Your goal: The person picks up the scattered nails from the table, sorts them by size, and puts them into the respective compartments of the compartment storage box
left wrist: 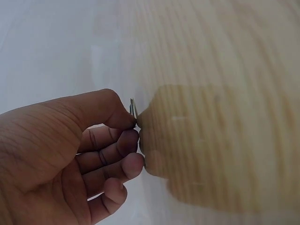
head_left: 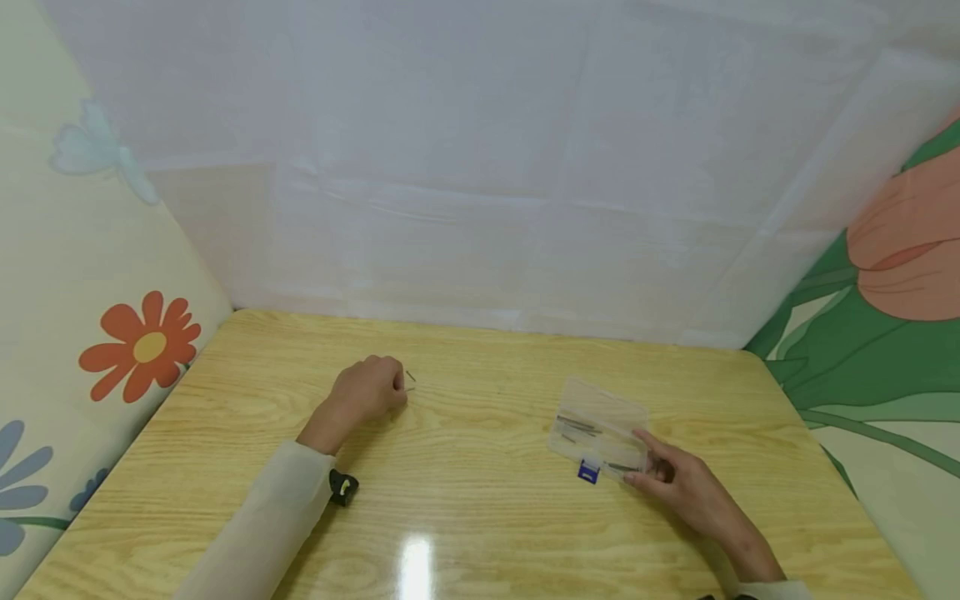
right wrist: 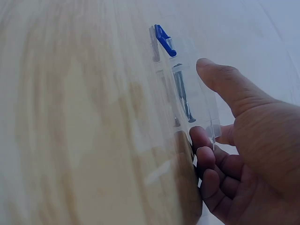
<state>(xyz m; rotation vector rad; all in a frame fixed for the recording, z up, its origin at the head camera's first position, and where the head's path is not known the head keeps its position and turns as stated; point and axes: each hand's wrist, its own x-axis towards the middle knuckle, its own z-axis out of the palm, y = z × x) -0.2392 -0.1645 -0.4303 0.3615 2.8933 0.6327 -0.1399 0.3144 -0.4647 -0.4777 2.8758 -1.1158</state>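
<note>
At the left of the table, my left hand (head_left: 369,389) has its thumb and fingertips brought together at the tabletop. They pinch a thin metal screw (left wrist: 132,108), which sticks out past the thumb tip in the left wrist view. Another small screw (head_left: 410,376) lies just beyond the fingers. On the right, my right hand (head_left: 686,483) holds the right end of a clear plastic box (head_left: 600,400), thumb along its near side and fingers round its end. Several long screws (right wrist: 183,93) lie inside the box. Its blue latch (head_left: 588,471) juts out at the near edge.
The wood-grain table (head_left: 480,508) meets a white cloth backdrop (head_left: 480,167) at its far edge. Flower-printed panels stand on the left (head_left: 60,292) and right. A black wrist strap piece (head_left: 343,487) hangs at the left sleeve.
</note>
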